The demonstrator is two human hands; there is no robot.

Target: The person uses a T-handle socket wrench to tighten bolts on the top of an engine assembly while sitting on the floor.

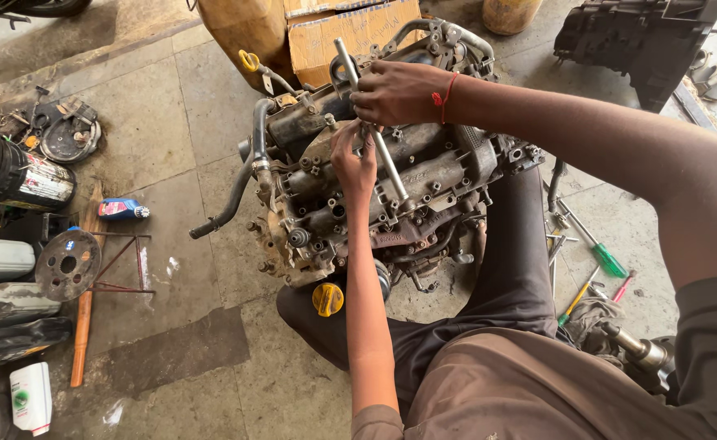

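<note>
On the dirty stone floor point(155, 138) sits a big, heavy engine point(374, 187), and on top of it both hands, left hand point(355, 163) and right hand point(395, 91), grip a long, stiff metal wrench point(372, 130) that looks hard and greasy.

The engine block point(374, 195) is grimy grey and rust-brown, with a yellow oil cap point(327, 299) at six o'clock. A red thread point(446, 95) circles the right wrist. At four o'clock lie green point(611, 261), yellow point(576, 300) and pink point(623, 288) handled screwdrivers. A blue bottle point(120, 209) lies at nine o'clock on the grey floor point(179, 122).
</note>
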